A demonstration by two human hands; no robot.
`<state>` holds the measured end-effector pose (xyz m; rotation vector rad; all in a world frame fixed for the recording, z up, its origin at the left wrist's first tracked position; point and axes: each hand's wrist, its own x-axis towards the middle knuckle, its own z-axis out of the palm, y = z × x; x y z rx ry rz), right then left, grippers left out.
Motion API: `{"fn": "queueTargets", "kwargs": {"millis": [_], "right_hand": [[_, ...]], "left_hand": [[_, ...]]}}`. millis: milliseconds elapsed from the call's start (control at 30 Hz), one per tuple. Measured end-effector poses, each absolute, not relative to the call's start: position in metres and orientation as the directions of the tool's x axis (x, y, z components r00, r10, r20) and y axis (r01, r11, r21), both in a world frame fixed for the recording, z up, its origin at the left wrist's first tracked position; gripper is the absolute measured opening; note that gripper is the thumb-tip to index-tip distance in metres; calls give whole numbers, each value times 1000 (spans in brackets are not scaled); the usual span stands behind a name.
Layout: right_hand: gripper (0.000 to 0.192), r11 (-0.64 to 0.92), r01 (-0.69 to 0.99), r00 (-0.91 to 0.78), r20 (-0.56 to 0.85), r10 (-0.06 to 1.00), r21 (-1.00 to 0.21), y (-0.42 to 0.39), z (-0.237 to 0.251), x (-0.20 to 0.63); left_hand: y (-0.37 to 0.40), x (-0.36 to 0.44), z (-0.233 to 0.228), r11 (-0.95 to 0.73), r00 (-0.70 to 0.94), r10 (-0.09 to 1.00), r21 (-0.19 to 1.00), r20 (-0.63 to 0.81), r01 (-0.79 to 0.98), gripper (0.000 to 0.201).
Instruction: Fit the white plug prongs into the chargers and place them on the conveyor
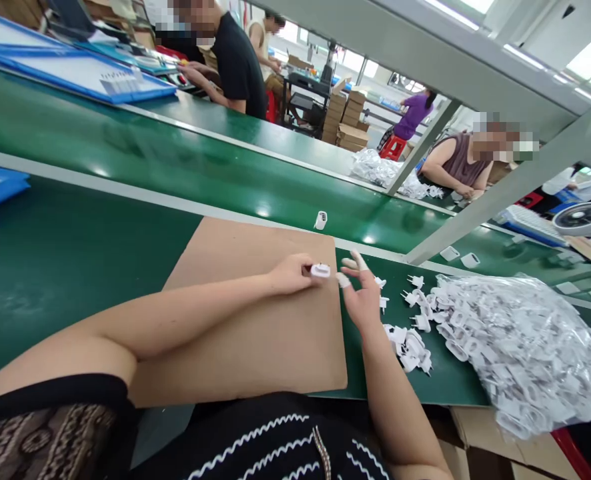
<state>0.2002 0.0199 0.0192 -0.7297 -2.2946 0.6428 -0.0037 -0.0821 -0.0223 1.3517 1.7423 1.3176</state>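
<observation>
- The left hand (291, 273) rests on the far right part of a brown cardboard sheet (255, 333), its fingers pinched together on a small white plug piece (320, 270) that sticks out to the right of the fingertips.
- The right hand (361, 297) hovers just right of that piece, fingers spread apart and holding nothing; some fingertips wear pale finger cots (343, 281).
- Loose white plugs (409, 343) with metal prongs lie scattered on the green table (65, 267) just right of the right hand, near the cardboard's right edge.
- Further right, a large heap of white plugs in clear plastic bags (525, 347) covers the near right of the table.
- Beyond the cardboard, one single white piece (320, 220) stands on the green conveyor belt (175, 160), which runs left to right across the scene.
- Blue trays (75, 70) lie at the far left beyond the belt.
- On the far side, a person in a black shirt (235, 63) and a person in a sleeveless top (458, 163) work at the belt; the second has a pile of bagged parts (380, 167) beside them.
- A white fan (585, 219) sits at the far right.
</observation>
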Motion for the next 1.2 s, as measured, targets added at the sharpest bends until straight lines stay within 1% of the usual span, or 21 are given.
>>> {"fn": "queueTargets", "kwargs": {"millis": [67, 100, 167, 200, 233, 333, 367, 433, 467, 533, 567, 600, 667, 733, 800, 867, 933, 1000, 1067, 1133, 1200], "right_hand": [[45, 696, 535, -541, 440, 717, -479, 35, 23, 211], [46, 641, 661, -497, 412, 764, -390, 42, 24, 215], [48, 498, 838, -429, 296, 853, -222, 52, 25, 219], [49, 449, 878, -409, 227, 884, -168, 54, 24, 220], [49, 423, 894, -399, 165, 902, -149, 56, 24, 220], [35, 432, 872, -431, 60, 901, -232, 56, 23, 219], [31, 438, 856, -441, 54, 896, -274, 55, 23, 219], [33, 443, 831, -446, 75, 892, -336, 54, 23, 220], [36, 450, 810, -444, 109, 889, -375, 53, 22, 220], [38, 482, 727, -433, 219, 874, -489, 50, 21, 219], [34, 502, 668, -422, 277, 863, -548, 48, 20, 218], [29, 519, 606, -407, 326, 853, -603, 46, 19, 216], [19, 504, 492, -372, 352, 859, -710, 42, 16, 211], [22, 381, 329, -358, 260, 897, -864, 39, 14, 206], [34, 147, 94, -387, 100, 917, -985, 38, 13, 203], [46, -96, -111, -449, -36, 893, -989, 36, 14, 202], [52, -249, -225, -515, -101, 851, -942, 35, 17, 203], [53, -346, -256, -571, -148, 808, -903, 35, 20, 205], [52, -398, -227, -599, -195, 776, -889, 34, 21, 206], [52, -396, -179, -607, -215, 765, -901, 31, 20, 205], [51, -335, -135, -608, -189, 771, -933, 26, 18, 203]], "left_hand": [[-61, -29, -20, 73, -490, 857, 902, 161, 425, 43], [-50, -46, -18, 138, -577, 798, 881, 171, 452, 42], [-26, -81, -12, 307, -714, 679, 816, 173, 489, 36], [-16, -98, -7, 373, -755, 634, 790, 166, 487, 33], [-8, -113, -3, 424, -783, 603, 770, 153, 477, 30], [7, -136, 8, 507, -818, 567, 742, 97, 439, 27], [9, -136, 10, 528, -824, 560, 732, 81, 431, 29], [10, -128, 7, 553, -845, 525, 713, 103, 430, 42], [9, -123, 3, 557, -859, 489, 705, 149, 439, 51], [8, -112, -7, 544, -860, 406, 675, 309, 499, 64], [8, -108, -11, 539, -839, 406, 647, 363, 540, 69], [8, -106, -15, 542, -818, 433, 617, 378, 571, 73], [12, -104, -16, 567, -785, 550, 563, 285, 602, 69], [19, -104, -9, 594, -758, 633, 530, 157, 605, 49], [23, -102, 1, 574, -723, 680, 524, 123, 629, 31], [21, -95, 9, 510, -669, 730, 540, 140, 670, 25], [10, -80, 12, 421, -591, 793, 572, 145, 705, 25], [-11, -57, 10, 281, -467, 869, 616, 161, 736, 27], [-38, -31, 5, 46, -272, 931, 660, 244, 749, 28], [-66, -6, 0, -107, -157, 935, 676, 318, 729, 28], [-90, 12, -8, -148, -124, 936, 687, 330, 712, 28]]}}
